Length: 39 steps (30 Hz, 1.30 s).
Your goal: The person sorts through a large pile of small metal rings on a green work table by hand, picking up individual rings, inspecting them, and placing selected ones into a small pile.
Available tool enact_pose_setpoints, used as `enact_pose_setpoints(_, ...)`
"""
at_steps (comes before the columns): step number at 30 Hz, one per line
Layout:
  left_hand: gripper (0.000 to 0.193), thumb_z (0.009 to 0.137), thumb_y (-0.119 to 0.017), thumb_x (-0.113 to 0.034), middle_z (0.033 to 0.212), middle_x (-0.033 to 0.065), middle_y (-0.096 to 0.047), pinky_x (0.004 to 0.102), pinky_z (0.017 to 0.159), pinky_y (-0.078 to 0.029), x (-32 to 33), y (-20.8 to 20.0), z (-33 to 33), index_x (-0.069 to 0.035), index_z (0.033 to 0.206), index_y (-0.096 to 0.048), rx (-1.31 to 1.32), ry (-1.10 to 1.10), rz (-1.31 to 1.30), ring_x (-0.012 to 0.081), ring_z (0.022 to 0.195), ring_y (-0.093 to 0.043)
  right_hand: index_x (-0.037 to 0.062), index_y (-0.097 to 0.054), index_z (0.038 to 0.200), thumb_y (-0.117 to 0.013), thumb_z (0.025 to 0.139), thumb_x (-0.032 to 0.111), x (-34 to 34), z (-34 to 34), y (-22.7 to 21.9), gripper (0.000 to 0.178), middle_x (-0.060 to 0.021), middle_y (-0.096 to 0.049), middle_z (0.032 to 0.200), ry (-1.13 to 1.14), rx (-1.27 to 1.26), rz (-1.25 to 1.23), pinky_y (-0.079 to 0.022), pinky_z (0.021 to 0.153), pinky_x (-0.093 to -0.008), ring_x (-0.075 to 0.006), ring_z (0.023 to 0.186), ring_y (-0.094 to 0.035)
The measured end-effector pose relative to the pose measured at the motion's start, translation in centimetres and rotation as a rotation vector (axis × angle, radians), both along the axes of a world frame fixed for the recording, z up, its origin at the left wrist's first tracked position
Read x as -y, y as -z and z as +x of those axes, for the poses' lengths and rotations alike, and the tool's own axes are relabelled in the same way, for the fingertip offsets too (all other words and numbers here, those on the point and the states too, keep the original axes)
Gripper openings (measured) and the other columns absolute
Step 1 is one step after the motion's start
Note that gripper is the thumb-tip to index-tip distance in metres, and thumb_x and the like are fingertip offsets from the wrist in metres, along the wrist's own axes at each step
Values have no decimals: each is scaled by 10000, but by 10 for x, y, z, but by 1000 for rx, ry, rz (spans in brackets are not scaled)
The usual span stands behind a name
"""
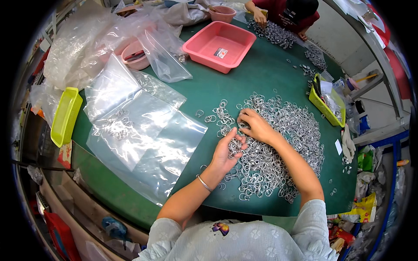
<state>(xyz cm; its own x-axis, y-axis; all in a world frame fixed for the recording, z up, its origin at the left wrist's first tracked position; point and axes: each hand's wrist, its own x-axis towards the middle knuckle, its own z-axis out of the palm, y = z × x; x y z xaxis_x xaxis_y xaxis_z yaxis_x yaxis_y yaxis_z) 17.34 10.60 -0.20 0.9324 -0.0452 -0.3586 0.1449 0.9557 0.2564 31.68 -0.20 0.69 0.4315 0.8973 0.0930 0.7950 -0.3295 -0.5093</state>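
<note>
A broad heap of small silver metal rings (287, 152) is spread over the green table in front of me. My left hand (223, 154) is cupped palm up at the heap's left edge, with several rings gathered in it. Just above it, my right hand (257, 127) curls its fingers down over rings at the edge of the heap; its fingertips partly hide what they grip. A smaller cluster of rings (223, 115) lies beyond my left hand. To the left, clear plastic bags (161, 152) lie flat, with a bunch of rings (116, 126) showing at one of them.
A pink tub (220, 45) stands at the back, near a round pink bowl (136, 55) among loose plastic. Green baskets stand left (66, 116) and right (328, 102). A white glove (348, 145) lies by the right edge. Across the table, another person's hand (260, 18) is at another ring pile.
</note>
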Motion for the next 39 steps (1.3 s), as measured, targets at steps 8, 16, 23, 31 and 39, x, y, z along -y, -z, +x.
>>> enact_pose_setpoints(8, 267, 899, -550, -313, 769, 64, -486, 181, 377, -290, 4, 6, 1, -84, 770, -500, -23, -15, -72, 147, 658, -490, 32, -604, 945, -621, 804, 38, 44, -2, -27, 143, -74, -567, 1119, 318, -562, 256, -420, 856, -287, -154, 1004, -542)
enact_pose_setpoints(16, 267, 902, -539, -292, 756, 71, -499, 198, 380, -317, 1, 7, 1, -72, 759, -491, -5, -36, -124, 159, 645, -509, 19, -599, 1005, -521, 901, 91, 88, -18, -41, 149, -42, -606, 998, 601, -906, 423, -448, 750, -243, -91, 870, -557)
enact_pose_setpoints(23, 261, 897, -544, -278, 756, 73, -506, 199, 371, -314, 3, 9, 1, -73, 741, -504, -2, -19, -102, 165, 655, -505, 42, -645, 1026, -476, 941, 173, 119, -32, -38, 230, -39, -617, 1039, 653, -876, 435, -460, 746, -261, -137, 873, -572)
enact_pose_setpoints(31, 188, 901, -550, -228, 777, 57, -489, 171, 385, -299, 5, 5, 1, -43, 880, -525, 47, 110, 63, 132, 666, -476, 27, -677, 957, -570, 886, 153, 116, -48, -55, 180, -28, -613, 817, 729, -724, 405, -453, 607, -241, -104, 666, -542)
enact_pose_setpoints(39, 218, 887, -567, -152, 793, 38, -526, 164, 411, -302, 11, -7, -3, 6, 1037, -573, 111, 247, 352, 112, 658, -505, -34, -614, 981, -567, 878, 72, 103, -59, -43, 155, -108, -638, 871, 625, -964, 544, -530, 584, -263, -184, 720, -644)
